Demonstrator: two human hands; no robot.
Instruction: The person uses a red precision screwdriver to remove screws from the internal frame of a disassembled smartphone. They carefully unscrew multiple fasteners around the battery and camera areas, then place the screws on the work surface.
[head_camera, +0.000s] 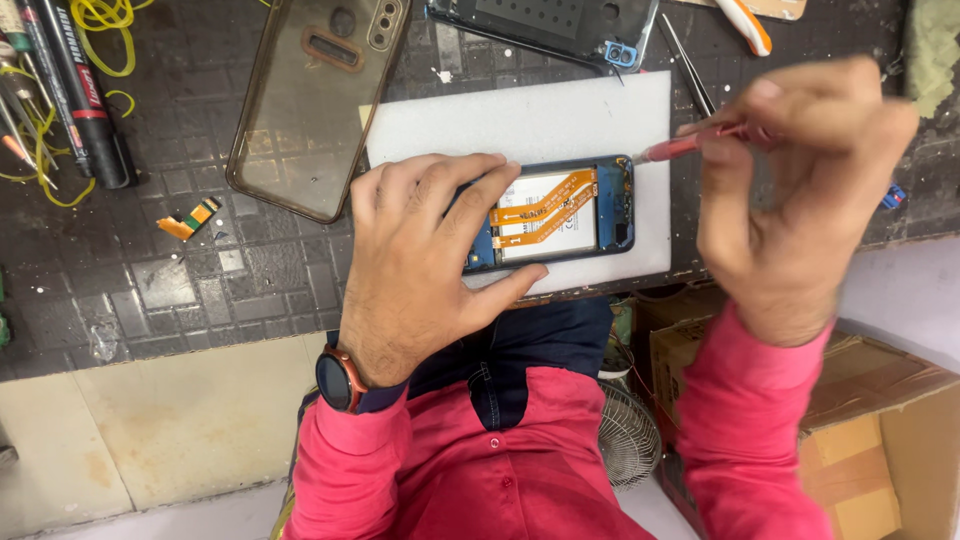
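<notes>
An opened blue phone (575, 215) lies on a white foam pad (520, 125), its battery and orange flex cables exposed. My left hand (420, 255) rests over the phone's left half, fingers spread and thumb pressed along its near edge, holding it down. My right hand (800, 190) grips a red-handled screwdriver (690, 145), whose tip points at the phone's upper right corner.
A clear brownish phone case (310, 100) lies left of the pad. A removed back cover (550, 30) and tweezers (690, 65) sit behind it. Markers (80, 100) and yellow wire are at far left. A small flex part (190, 220) lies loose. A cardboard box (880, 440) sits below right.
</notes>
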